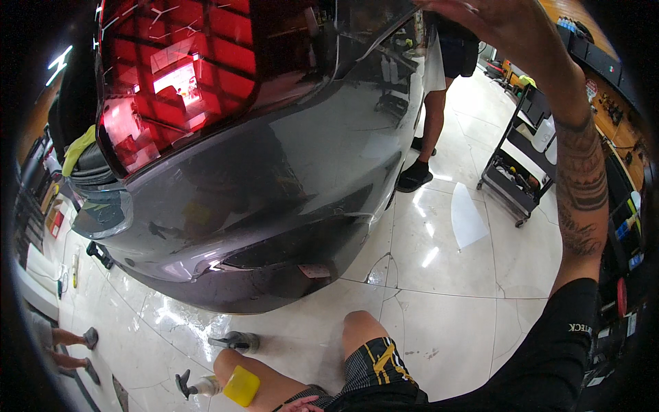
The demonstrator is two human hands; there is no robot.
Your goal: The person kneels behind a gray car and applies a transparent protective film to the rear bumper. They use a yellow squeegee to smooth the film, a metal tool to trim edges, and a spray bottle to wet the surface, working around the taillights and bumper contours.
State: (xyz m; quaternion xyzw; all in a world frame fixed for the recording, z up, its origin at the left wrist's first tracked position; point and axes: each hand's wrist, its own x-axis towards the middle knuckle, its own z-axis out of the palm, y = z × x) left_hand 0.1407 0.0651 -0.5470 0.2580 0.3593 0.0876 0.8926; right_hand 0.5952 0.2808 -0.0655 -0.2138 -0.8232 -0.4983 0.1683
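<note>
My right arm reaches up along the right side, and my right hand [473, 15] is at the top edge beside the car's rear corner. Its fingertips appear pinched on the edge of a clear film [388, 34], though the picture's border cuts off part of the hand. The grey rear bumper [288, 172] curves across the view, wet and glossy, under a large red tail light [171, 75]. Low in my lap is my left hand [302, 404], mostly cut off, its grip unclear. A yellow squeegee card [241, 386] lies on my left thigh, apart from that hand.
Two spray bottles, one dark [237, 341] and one pale [202, 386], stand by my left leg. Another person's leg [434, 120] is beyond the car. A black tool cart [518, 161] stands right; a white sheet [468, 216] lies on the tiled floor. Someone's feet [90, 353] show left.
</note>
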